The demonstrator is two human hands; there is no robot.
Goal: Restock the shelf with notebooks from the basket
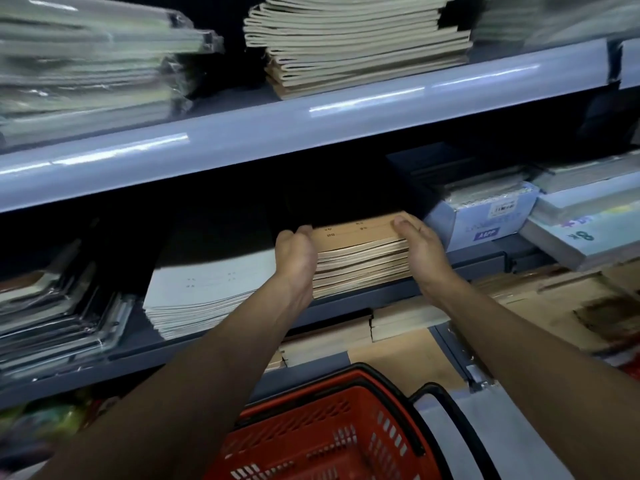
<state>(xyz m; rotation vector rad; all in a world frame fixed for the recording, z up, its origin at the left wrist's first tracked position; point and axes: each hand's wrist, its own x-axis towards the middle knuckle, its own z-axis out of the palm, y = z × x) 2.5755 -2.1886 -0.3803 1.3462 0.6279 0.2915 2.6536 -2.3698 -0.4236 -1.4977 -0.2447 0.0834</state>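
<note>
Notebooks [360,258] sit stacked on the shelf [478,263] between both hands.

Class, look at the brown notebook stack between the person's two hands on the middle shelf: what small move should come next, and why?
Probably push the brown notebook stack further back. The left hand and right hand flank its sides, and its front edge overhangs the shelf lip, beside the white notebook stack.
</note>
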